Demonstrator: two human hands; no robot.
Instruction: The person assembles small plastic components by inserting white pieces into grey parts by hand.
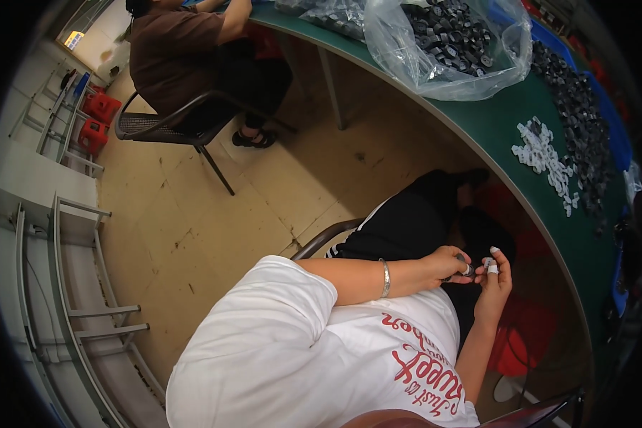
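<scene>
Both my hands meet above my lap, close to the edge of the green table. My left hand, with a silver bracelet on its wrist, is closed on a small dark grey part. Against it, my right hand pinches a small whitish piece, its exact kind too small to make out. White wrapping covers some of my right fingers. On the table lie a pile of small translucent white pieces and a long heap of dark grey parts.
A clear plastic bag of dark parts stands open on the table's far side, near blue trays. Another person in brown sits on a woven chair at the far left. Red stools stand under the table; metal frames line the left.
</scene>
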